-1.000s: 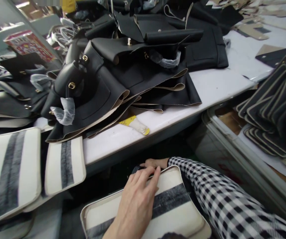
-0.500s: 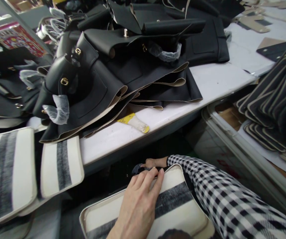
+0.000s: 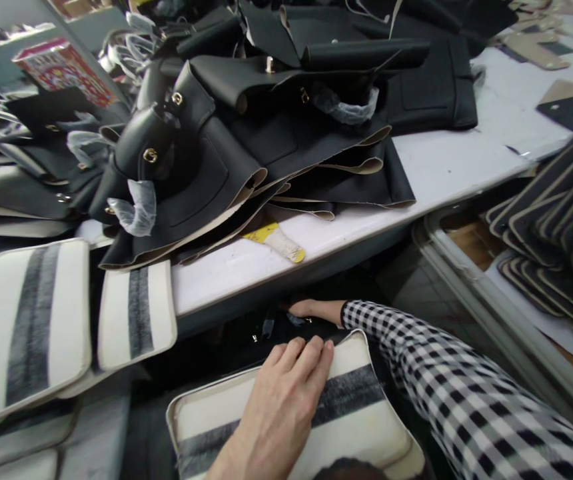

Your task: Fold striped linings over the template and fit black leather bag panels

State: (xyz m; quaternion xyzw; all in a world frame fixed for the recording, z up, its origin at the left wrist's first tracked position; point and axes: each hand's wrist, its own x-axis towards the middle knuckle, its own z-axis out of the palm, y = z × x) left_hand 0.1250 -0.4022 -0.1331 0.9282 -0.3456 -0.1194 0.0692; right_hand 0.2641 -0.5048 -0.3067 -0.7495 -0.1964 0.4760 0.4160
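My left hand (image 3: 289, 393) lies over a cream bag panel (image 3: 354, 430) with a broad dark grey stripe, its fingers close together and bent over the panel's top edge. Just beyond that edge, my right hand (image 3: 302, 308) reaches into the dark space below the table front, at the end of a black-and-white checked sleeve (image 3: 406, 360). Its fingertips are lost in shadow, close to a black piece with clear plastic wrapping (image 3: 268, 328) and small shiny metal bits. Whether the right hand grips that piece cannot be made out.
Black leather bag parts (image 3: 276, 133) with gold fittings are heaped on the white table (image 3: 366, 227). A yellow-and-white strip (image 3: 286, 243) lies near its edge. More striped cream panels (image 3: 49, 320) are at left. Stacked black panels (image 3: 561, 220) stand on a metal-framed cart (image 3: 446, 260) at right.
My right hand has moved back from the panel's top edge, deeper under the table front. The left hand stays on the panel. The view has shifted slightly, moving the table items rightward.
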